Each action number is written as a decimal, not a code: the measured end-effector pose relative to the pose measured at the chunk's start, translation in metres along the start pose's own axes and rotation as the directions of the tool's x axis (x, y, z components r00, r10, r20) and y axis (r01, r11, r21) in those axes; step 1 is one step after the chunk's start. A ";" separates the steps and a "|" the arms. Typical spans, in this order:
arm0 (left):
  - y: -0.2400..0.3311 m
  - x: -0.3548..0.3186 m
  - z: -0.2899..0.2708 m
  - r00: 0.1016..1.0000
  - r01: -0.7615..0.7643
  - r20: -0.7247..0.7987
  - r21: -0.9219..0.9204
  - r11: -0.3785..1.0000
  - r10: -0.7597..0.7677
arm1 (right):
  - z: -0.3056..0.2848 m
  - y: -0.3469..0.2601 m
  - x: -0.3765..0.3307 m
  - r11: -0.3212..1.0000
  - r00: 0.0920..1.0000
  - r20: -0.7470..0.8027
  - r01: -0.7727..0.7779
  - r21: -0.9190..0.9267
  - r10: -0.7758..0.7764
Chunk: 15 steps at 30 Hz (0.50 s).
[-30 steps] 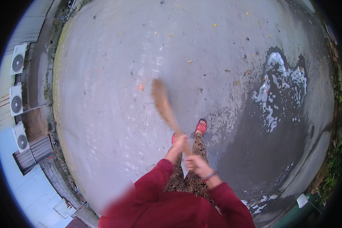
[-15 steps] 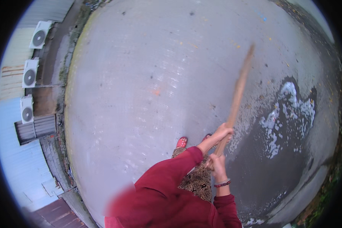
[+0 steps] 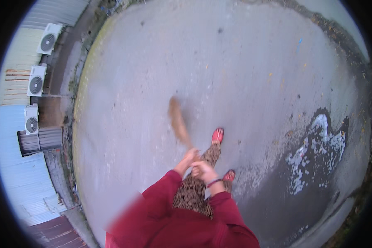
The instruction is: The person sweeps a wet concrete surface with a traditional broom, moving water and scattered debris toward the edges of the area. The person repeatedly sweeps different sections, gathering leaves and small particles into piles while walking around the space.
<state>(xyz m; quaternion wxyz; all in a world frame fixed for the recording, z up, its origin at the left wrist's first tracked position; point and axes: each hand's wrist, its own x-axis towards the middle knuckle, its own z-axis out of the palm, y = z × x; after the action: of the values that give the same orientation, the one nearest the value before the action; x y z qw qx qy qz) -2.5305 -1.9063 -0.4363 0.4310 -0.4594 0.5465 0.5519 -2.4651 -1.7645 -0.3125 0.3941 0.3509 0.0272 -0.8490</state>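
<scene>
Both my hands are closed round a long brown wooden stick (image 3: 178, 122), one close behind the other. My left hand (image 3: 189, 158) grips it slightly farther forward, and my right hand (image 3: 202, 170), with a band at the wrist, holds it nearer my body. The stick points forward and a little left over the grey pavement. Motion blurs its far end, so I cannot tell whether the tip touches the ground. My hands hide the near end.
My feet in red sandals (image 3: 218, 134) stand on grey pavement (image 3: 124, 115). A dark wet patch (image 3: 289, 202) with a whitish puddle (image 3: 318, 149) lies to the right. Metal roofs (image 3: 22, 177) and white air-conditioner units (image 3: 36, 80) line the left, beyond a mossy edge.
Both hands and the stick have swung from right to left, the stick's far end sweeping from front right to front left. My feet are now staggered, one ahead of the other.
</scene>
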 end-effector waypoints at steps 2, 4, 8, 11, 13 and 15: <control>-0.027 0.004 0.091 0.999 -0.020 -0.029 0.244 0.970 0.027 | -0.018 -0.031 -0.060 0.973 0.979 -0.154 0.159 0.167 -0.133; -0.038 -0.026 0.195 0.969 -0.238 0.034 0.380 0.894 0.244 | -0.056 -0.046 -0.101 0.902 0.903 -0.321 0.367 0.228 -0.287; 0.026 -0.067 0.282 0.942 -0.266 0.327 0.598 0.756 0.073 | -0.013 -0.085 -0.123 0.776 0.719 -0.491 0.617 0.126 -0.492; 0.087 -0.071 0.273 0.839 -0.313 0.543 0.432 0.846 0.032 | 0.037 -0.114 -0.085 0.803 0.681 -0.492 0.593 -0.065 -0.543; 0.131 -0.074 0.240 0.794 -0.281 0.607 0.318 0.906 0.033 | 0.072 -0.118 -0.048 0.807 0.657 -0.480 0.539 -0.241 -0.582; 0.163 -0.080 0.190 0.816 -0.309 0.569 0.277 0.910 0.104 | 0.110 -0.102 -0.012 0.801 0.618 -0.513 0.507 -0.319 -0.596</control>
<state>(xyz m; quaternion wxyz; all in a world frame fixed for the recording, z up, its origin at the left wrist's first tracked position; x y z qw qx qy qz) -2.6806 -1.7196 -0.3283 0.5801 -0.1349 0.5402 0.5945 -2.5937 -1.7218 -0.2455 0.1089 0.5416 0.3155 -0.7715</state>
